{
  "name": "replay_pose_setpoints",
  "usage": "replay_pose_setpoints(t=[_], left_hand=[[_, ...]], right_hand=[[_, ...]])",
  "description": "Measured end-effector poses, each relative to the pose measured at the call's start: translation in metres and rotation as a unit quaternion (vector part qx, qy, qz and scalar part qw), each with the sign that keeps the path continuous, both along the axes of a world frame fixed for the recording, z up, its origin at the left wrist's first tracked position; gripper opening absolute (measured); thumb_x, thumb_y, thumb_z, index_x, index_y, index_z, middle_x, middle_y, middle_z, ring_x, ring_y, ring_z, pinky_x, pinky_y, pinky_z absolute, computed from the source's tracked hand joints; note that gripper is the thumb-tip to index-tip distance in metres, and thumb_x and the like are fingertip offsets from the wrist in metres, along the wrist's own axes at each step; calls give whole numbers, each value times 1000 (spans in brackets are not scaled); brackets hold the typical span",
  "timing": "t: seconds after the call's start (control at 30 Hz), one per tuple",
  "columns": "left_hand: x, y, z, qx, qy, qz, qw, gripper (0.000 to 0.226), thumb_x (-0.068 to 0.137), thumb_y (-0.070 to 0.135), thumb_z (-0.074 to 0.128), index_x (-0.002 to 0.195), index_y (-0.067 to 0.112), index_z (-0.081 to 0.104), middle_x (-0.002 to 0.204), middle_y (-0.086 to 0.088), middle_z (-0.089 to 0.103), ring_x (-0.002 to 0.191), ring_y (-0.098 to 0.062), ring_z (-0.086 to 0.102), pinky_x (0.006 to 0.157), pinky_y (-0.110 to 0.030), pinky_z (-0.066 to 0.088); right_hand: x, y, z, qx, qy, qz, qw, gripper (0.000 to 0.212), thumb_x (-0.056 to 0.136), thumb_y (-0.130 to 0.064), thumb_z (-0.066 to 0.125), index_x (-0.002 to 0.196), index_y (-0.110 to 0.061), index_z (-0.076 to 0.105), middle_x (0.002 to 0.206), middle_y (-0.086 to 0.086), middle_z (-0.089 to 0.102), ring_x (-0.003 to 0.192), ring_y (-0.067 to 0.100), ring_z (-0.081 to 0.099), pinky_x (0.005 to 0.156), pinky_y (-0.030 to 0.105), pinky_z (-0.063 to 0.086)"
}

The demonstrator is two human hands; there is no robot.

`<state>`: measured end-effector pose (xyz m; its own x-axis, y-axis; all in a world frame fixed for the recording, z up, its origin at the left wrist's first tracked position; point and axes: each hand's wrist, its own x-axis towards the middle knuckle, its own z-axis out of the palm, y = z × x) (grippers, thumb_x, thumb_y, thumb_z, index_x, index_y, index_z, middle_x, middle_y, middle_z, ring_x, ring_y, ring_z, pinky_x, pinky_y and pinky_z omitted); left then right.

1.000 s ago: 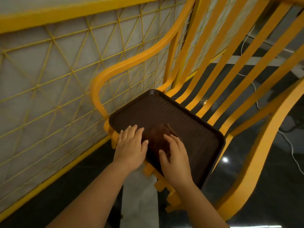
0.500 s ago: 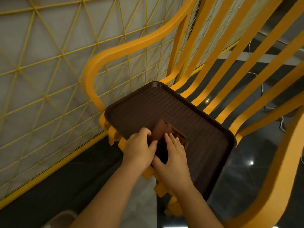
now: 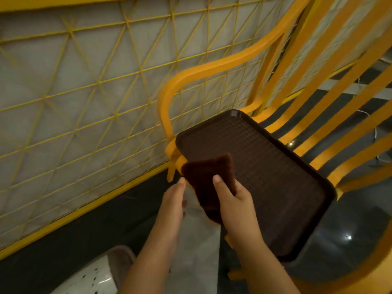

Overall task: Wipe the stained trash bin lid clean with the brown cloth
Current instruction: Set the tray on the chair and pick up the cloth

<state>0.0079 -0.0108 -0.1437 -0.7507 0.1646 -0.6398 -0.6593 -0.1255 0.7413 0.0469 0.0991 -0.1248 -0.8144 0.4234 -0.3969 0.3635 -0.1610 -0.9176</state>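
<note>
Brown cloth: a folded, fuzzy pad, held by the grip of the right hand, with the thumb pressed flat on its upper face and the remaining fingers curled beneath it. The cloth is lifted clear, tilted, and overlaps the near left corner of the dark brown tray in the view; whether it touches the tray cannot be determined. The left hand is just beside the cloth's left edge, fingers extended, with one fingertip at or very near that edge; contact cannot be confirmed, and it holds nothing.

The tray is rectangular, with a raised rim and a textured grid surface. It rests on the slatted seat of an orange-yellow metal chair, with one corner next to the curved armrest.

Behind the chair stands a panel with a yellow wire lattice over a pale backing. The floor below is dark and glossy. A white speckled object with a grey rim lies at the bottom edge, well apart from the tray; it cannot be identified with certainty.
</note>
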Motion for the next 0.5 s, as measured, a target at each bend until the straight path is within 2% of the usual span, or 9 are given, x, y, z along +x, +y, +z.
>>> replay_pose_setpoints(t=[0.07, 0.1, 0.17, 0.23, 0.3, 0.37, 0.43, 0.5], left_hand=[[11, -23, 7, 106, -44, 21, 993, 33, 94, 49, 44, 116, 27, 57, 99, 0, 73, 80, -12, 69, 61, -25, 52], [16, -35, 7, 143, -44, 22, 989, 35, 92, 50, 45, 111, 26, 62, 95, 1, 76, 80, -12, 73, 59, -25, 55], [24, -62, 3, 172, -29, 35, 984, 46, 83, 55, 50, 118, 28, 63, 106, 2, 75, 97, -15, 72, 81, -34, 56], [32, -87, 0, 187, -35, 64, 980, 53, 78, 53, 57, 124, 26, 62, 117, -2, 71, 111, -23, 66, 100, -46, 46], [41, -110, -3, 168, -24, 67, 983, 44, 82, 42, 60, 122, 23, 63, 118, -7, 71, 111, -28, 66, 99, -50, 46], [53, -129, -6, 124, 10, 59, 990, 31, 89, 25, 60, 119, 22, 65, 113, -9, 72, 104, -28, 69, 91, -51, 52], [63, -143, -8, 55, 51, 76, 994, 28, 94, 12, 55, 117, 23, 66, 106, -5, 75, 98, -22, 72, 83, -46, 57], [76, -153, -5, -15, 88, 95, 991, 34, 97, 4, 48, 113, 28, 66, 100, 4, 76, 93, -13, 72, 77, -33, 59]], right_hand=[[3, -16, 10, -76, -21, 37, 996, 20, 92, -34, 58, 105, -26, 69, 93, 1, 75, 88, 19, 72, 80, 42, 57], [5, -23, 12, -117, -32, 63, 991, 22, 91, -33, 58, 107, -24, 69, 95, 3, 75, 89, 22, 72, 82, 46, 57], [8, -37, 16, -172, -47, 118, 977, 25, 90, -32, 60, 111, -22, 66, 100, 7, 74, 93, 27, 71, 84, 49, 55], [10, -48, 14, -157, -50, 159, 973, 24, 90, -30, 60, 112, -23, 66, 100, 5, 74, 93, 25, 71, 82, 45, 56], [10, -60, 9, -93, -51, 173, 979, 22, 90, -30, 60, 111, -28, 66, 97, -2, 75, 91, 21, 71, 80, 42, 57], [11, -73, 1, -17, -41, 180, 983, 20, 93, -27, 58, 108, -37, 65, 95, -9, 74, 90, 15, 71, 76, 39, 59], [15, -91, -5, 39, -10, 184, 982, 27, 96, -20, 53, 106, -41, 65, 93, -16, 73, 87, 5, 69, 69, 27, 59], [20, -113, -14, 83, 29, 192, 978, 35, 96, -13, 50, 109, -43, 64, 94, -21, 70, 89, -5, 65, 68, 16, 55]])
